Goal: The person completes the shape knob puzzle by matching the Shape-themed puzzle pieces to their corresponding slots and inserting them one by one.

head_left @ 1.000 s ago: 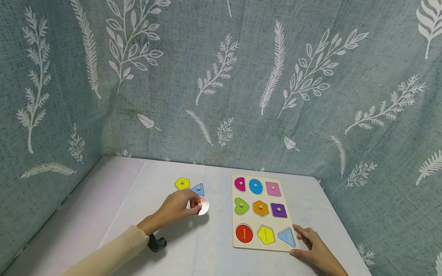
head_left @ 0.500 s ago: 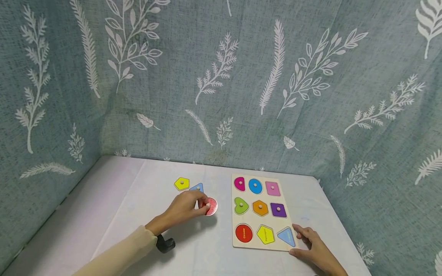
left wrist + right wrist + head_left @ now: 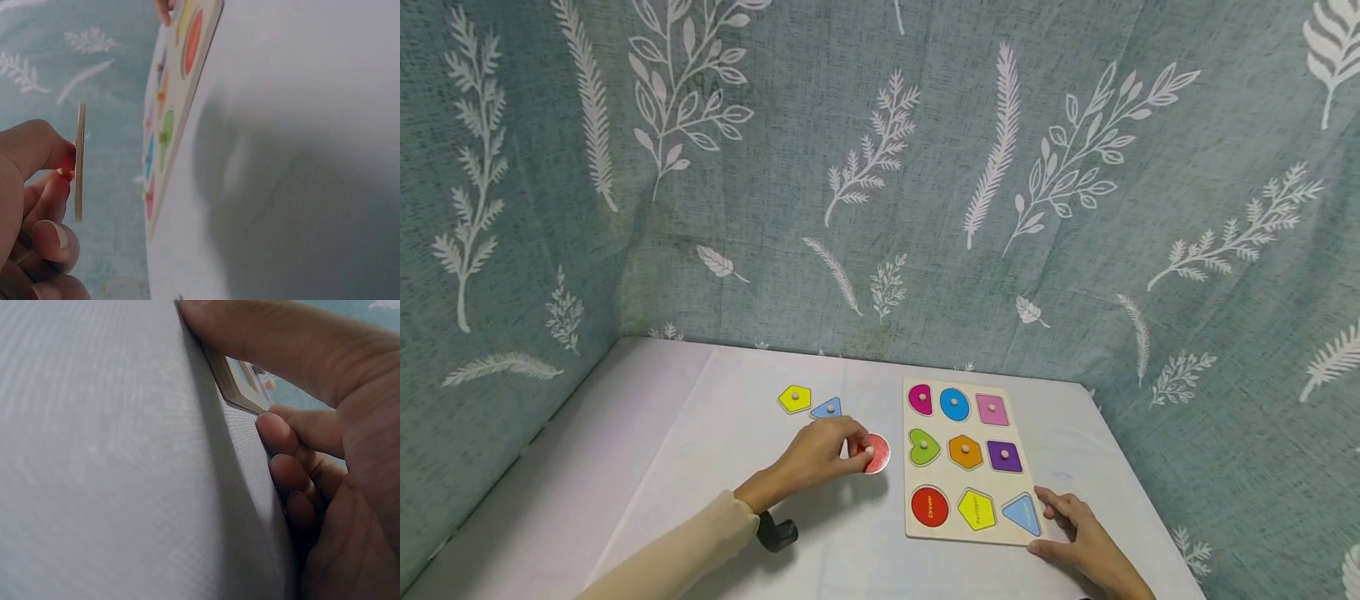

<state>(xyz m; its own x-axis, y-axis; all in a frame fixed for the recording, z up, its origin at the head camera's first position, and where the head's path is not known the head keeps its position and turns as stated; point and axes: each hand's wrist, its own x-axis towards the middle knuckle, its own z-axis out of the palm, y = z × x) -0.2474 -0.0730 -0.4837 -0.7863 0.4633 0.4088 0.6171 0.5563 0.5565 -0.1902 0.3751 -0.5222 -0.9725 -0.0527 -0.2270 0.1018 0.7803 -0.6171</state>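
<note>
My left hand (image 3: 823, 454) pinches the small knob of a red circular puzzle piece (image 3: 880, 455) between thumb and fingers, holding it above the table, left of the puzzle board (image 3: 945, 478). The left wrist view shows that piece (image 3: 80, 181) edge-on as a thin wooden disc. At the board's near right corner, my right hand (image 3: 1078, 537) has its thumb against the near edge and its index finger at the right side. Bare recesses stand in the front row: a red circle (image 3: 930, 507), a yellow pentagon (image 3: 977, 509) and a blue triangle (image 3: 1022, 514).
A yellow pentagon piece (image 3: 793, 398) and a blue triangle piece (image 3: 827, 407) lie on the white table (image 3: 700, 433), behind my left hand. Several knobbed pieces, such as the green heart (image 3: 923, 450), sit in the board's two rear rows. Patterned cloth (image 3: 925, 167) hangs behind.
My left hand has moved right with the red circular piece, closer to the board. More of the blue triangle piece shows now. My right hand and the board have stayed put.
</note>
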